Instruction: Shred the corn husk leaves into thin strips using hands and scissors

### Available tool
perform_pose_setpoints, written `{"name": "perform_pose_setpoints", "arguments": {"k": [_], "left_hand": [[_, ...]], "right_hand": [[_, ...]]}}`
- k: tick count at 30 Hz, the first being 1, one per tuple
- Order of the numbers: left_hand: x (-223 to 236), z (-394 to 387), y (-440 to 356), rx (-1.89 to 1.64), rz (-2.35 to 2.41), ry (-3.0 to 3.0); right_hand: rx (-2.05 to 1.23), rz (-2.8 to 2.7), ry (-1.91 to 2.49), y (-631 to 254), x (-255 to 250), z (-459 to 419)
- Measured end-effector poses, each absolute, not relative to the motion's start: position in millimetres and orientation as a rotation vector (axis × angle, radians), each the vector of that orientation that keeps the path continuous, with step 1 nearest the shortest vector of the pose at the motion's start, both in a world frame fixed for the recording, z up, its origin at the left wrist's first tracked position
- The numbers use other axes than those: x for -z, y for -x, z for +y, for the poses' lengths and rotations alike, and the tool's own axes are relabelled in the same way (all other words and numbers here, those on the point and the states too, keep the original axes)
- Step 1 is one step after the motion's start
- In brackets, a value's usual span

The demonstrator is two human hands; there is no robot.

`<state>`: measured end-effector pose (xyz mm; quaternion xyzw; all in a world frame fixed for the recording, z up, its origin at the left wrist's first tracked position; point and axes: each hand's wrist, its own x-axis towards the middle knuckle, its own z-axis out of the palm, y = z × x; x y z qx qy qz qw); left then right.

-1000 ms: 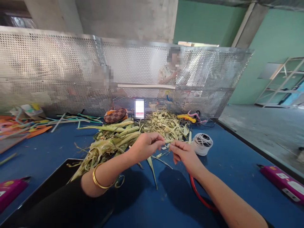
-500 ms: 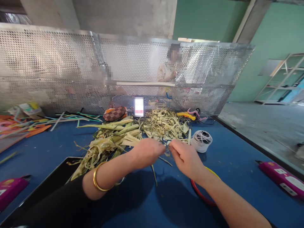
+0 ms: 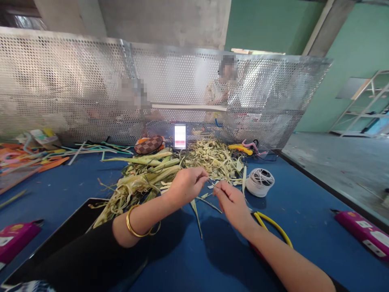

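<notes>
My left hand (image 3: pixel 189 183) is closed in a pinch above the blue table (image 3: pixel 179 259), its fingertips pointing right. Facing it, my right hand (image 3: pixel 233 202) is also pinched, a short gap away. Something thin and dark seems to run between the fingertips, too small to name. A narrow green leaf strip (image 3: pixel 197 219) hangs or lies just below my left hand. Behind it spreads a bundle of long husk leaves (image 3: pixel 136 184); beyond both hands is a heap of shredded husk (image 3: pixel 212 158). A tool's yellow handle (image 3: pixel 278 228) shows partly under my right forearm.
A white cord spool (image 3: pixel 260 182) stands right of my right hand. A black tray (image 3: pixel 75 227) lies under my left arm. Magenta boxes (image 3: pixel 363 233) flank the table. At the back are a lit phone (image 3: pixel 180 136), a checkered pouch (image 3: pixel 148 145) and a perforated screen (image 3: pixel 176 73) with people behind.
My hands remain pinched face to face, with the left fingertips raised slightly and the fingers showing more. My right hand has dropped a little. The view has shifted slightly, uncovering more yellow handle.
</notes>
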<state>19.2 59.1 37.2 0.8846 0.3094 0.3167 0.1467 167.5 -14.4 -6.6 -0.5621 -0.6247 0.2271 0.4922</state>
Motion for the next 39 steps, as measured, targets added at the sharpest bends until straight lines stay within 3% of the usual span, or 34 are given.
{"name": "perform_pose_setpoints", "arguments": {"k": [4,7,12,15,18,22,26,31,39], "left_hand": [[-29,56,-22,-0.712,0.907,-2.867],[-34,54,-19,-0.407,0.766,-3.033],[-59,55,-7,-0.281,0.248,-2.578],[-64,54,-7,-0.406,0.325,-2.202],[-57,53,-15,-0.615,0.479,-1.977],[-43,55,-24,-0.825,0.711,-1.981],[-37,54,-25,-0.862,0.870,-2.165],[-30,48,-26,-0.823,0.973,-2.329],[-29,51,-32,-0.607,0.871,-1.471]], "right_hand": [[0.059,-1.960,1.365,-168,1,-23],[0.114,-2.104,1.354,-175,-10,-24],[-0.614,-1.870,1.244,-187,-21,-18],[-1.080,-1.485,1.118,-187,-17,-13],[-1.192,-1.213,1.007,-179,-9,-9],[-1.032,-1.183,1.135,-167,2,-13],[-0.512,-1.460,1.397,-160,5,-21],[-0.031,-1.786,1.374,-160,4,-24],[0.035,-1.814,1.428,-172,-4,-23]]}}
